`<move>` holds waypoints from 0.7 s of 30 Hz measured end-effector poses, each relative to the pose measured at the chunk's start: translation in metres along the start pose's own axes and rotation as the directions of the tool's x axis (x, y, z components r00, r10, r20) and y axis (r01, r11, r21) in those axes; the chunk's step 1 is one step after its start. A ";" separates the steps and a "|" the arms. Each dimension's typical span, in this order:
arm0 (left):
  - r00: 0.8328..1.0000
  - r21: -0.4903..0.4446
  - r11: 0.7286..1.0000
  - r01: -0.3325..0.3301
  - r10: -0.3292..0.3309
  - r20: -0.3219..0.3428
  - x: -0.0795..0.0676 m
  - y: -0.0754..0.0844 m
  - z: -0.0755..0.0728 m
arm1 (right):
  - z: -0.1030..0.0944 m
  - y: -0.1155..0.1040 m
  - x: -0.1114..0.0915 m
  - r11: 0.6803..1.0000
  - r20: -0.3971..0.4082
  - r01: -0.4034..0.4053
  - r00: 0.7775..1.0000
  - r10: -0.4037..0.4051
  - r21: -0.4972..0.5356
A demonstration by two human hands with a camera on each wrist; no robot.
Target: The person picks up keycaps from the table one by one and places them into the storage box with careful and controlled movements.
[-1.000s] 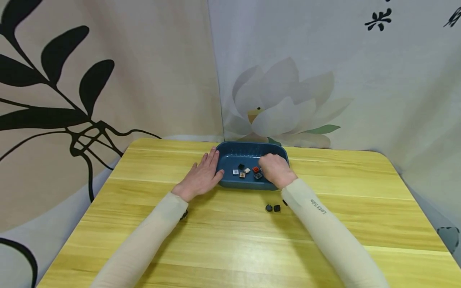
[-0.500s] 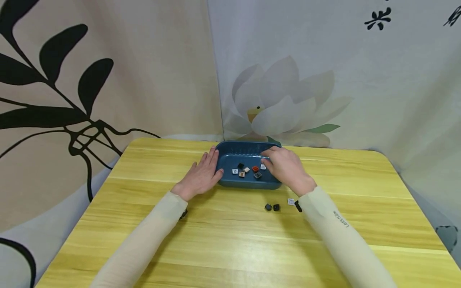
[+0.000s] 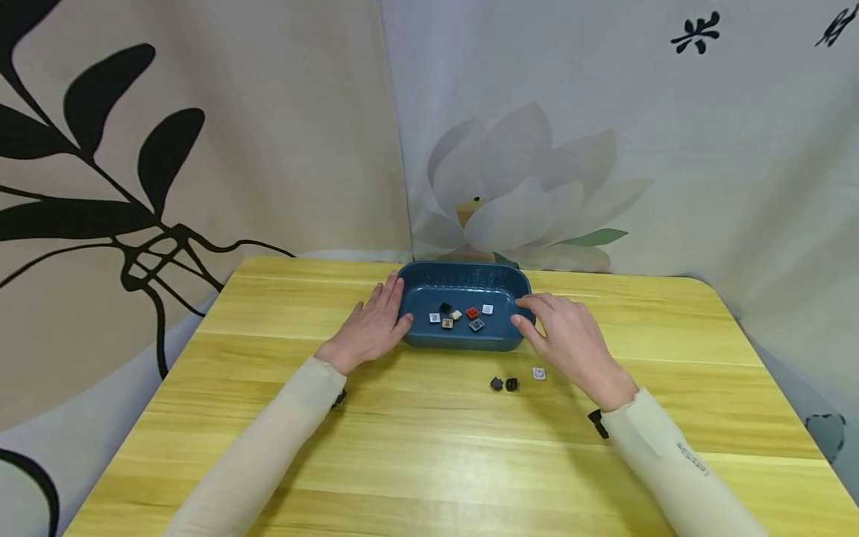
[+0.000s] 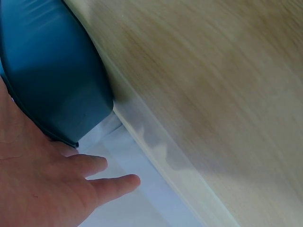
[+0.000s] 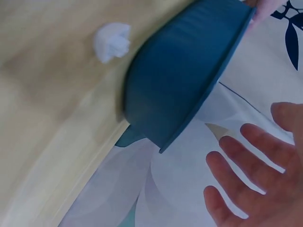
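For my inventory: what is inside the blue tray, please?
One red piece, one black piece, one grey piece, four pale pieces. The right hand partly covers the blue tray at its right end; I cannot see underneath.

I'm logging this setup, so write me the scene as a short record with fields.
Surface: wooden table
Container: blue tray, near the table's far edge
In the tray: several small pieces, including one red piece
In front of the tray: two black pieces, one white piece
Left hand: at the tray's left end, fingers straight
Right hand: by the tray's right end, holding nothing
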State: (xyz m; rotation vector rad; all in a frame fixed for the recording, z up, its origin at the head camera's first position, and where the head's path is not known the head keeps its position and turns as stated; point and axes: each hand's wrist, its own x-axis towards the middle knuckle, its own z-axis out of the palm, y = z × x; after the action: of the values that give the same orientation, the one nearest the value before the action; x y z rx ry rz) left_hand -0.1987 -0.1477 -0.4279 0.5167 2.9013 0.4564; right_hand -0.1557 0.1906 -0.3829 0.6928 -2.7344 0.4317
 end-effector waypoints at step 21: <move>1.000 -0.002 1.000 0.007 -0.007 -0.001 0.000 0.000 0.000 | 0.006 0.020 -0.061 0.997 0.129 0.046 0.991 -0.037 -0.067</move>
State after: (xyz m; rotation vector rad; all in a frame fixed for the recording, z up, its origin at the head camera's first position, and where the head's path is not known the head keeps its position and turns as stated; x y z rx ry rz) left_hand -0.1986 -0.1478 -0.4283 0.5060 2.9023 0.4592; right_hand -0.1152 0.2306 -0.4134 0.7830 -2.8330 0.2898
